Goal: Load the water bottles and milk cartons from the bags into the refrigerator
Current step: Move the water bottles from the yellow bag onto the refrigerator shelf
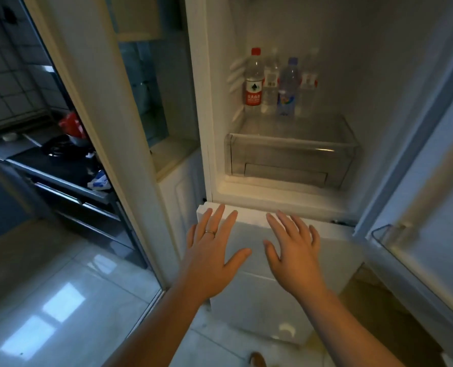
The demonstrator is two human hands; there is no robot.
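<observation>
Your white refrigerator (286,197) stands w/ its upper compartment open. Below it is the smooth white lower door (246,287), closed. Inside, a clear hard-plastic drawer (291,157), boxy w/ rounded corners, sits under the shelf. Your left hand (209,260) and right hand (294,258) are spread flat, fingers straight, holding nothing, in front of the lower door; contact can't be told. The water bottles (270,80) stand upright on the shelf at the back, approx. four, all clear plastic. One red-capped bottle (253,80) has a red label w/ white characters too blurred to read, and a blue-capped bottle (287,86) stands to its right. There's a thin ring (210,232) on your left hand.
</observation>
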